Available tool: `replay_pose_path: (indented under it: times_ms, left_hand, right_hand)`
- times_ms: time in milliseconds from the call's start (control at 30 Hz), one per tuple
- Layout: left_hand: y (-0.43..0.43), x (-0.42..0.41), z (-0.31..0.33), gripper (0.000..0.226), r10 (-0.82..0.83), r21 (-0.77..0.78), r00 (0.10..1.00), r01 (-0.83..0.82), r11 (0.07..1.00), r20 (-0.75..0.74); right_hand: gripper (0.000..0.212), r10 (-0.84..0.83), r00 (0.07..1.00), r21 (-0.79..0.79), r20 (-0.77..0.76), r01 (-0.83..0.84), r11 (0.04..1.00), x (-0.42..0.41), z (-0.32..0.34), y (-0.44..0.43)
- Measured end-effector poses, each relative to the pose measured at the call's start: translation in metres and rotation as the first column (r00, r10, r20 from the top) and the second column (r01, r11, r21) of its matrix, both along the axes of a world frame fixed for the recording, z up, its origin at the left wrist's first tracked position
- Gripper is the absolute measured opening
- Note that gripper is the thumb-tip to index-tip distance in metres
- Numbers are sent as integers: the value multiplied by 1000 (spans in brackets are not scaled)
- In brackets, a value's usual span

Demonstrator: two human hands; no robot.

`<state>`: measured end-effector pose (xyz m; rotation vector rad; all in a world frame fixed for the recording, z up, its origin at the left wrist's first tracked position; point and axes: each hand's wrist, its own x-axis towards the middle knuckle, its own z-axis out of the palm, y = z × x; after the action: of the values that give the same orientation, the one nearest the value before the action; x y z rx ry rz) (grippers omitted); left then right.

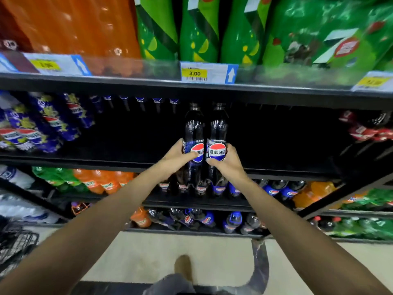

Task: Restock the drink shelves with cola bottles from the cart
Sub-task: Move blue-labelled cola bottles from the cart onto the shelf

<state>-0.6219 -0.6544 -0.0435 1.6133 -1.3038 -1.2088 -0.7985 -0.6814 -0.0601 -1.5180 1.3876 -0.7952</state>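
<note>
I hold two dark cola bottles upright and side by side in front of the middle shelf [106, 160]. My left hand [177, 155] grips the left cola bottle [193, 128] around its blue label. Around the label of the right cola bottle [219, 126] my right hand [228, 161] is wrapped. Both bottles have black caps and a red, white and blue round logo. The shelf space behind them is dark and mostly bare. The cart's black wire basket [14, 248] shows at the lower left edge.
Blue-labelled cola bottles [42, 124] fill the middle shelf's left; red-labelled bottles [368, 128] sit at its right. Orange and green bottles [200, 30] stand on the shelf above, behind price tags [208, 73]. Lower shelves hold mixed sodas. A cart handle [260, 267] curves near my foot.
</note>
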Motion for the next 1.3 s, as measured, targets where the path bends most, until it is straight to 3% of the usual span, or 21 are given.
replay_pose_path:
  times_ms: [333, 600, 867, 1067, 1300]
  left_hand:
    - [-58, 26, -5, 52, -62, -85, 995, 69, 994, 82]
    - [-61, 35, -11, 74, -163, -126, 979, 179, 976, 122]
    - [-64, 48, -13, 67, -161, -137, 977, 180, 974, 141]
    - [-65, 50, -15, 53, -164, -162, 986, 169, 972, 43]
    - [-54, 36, -32, 82, -72, -127, 997, 70, 989, -6]
  right_hand:
    - [58, -115, 991, -135, 68, 123, 983, 22, -7, -50]
    - [65, -115, 988, -264, 104, 139, 955, 28, -16, -48]
    - [66, -74, 988, -247, 136, 106, 963, 26, -20, -43]
    - [69, -81, 988, -252, 130, 112, 961, 29, -21, -45]
    - [72, -38, 998, -201, 53, 47, 979, 26, -29, -45]
